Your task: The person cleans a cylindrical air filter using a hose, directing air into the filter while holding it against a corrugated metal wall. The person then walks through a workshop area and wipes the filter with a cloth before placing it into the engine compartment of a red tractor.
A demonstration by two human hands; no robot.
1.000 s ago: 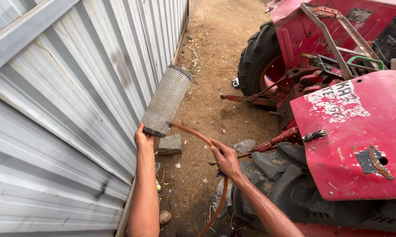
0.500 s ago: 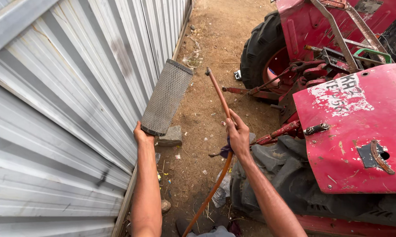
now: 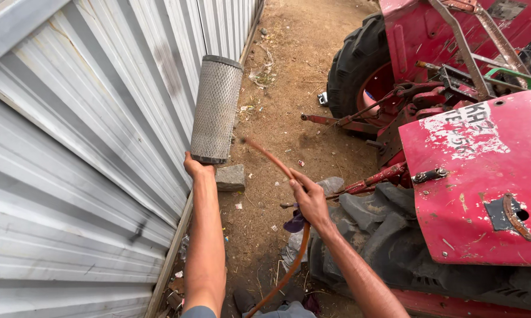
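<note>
left hand holds up the gray mesh tube | right hand grips the orange hose | red tractor is beside them

My left hand has the metal wall close on its left. My right hand has the red tractor and its tyre crowding the right. Between them runs an open dirt strip, with only a stone low near the wall.
</note>
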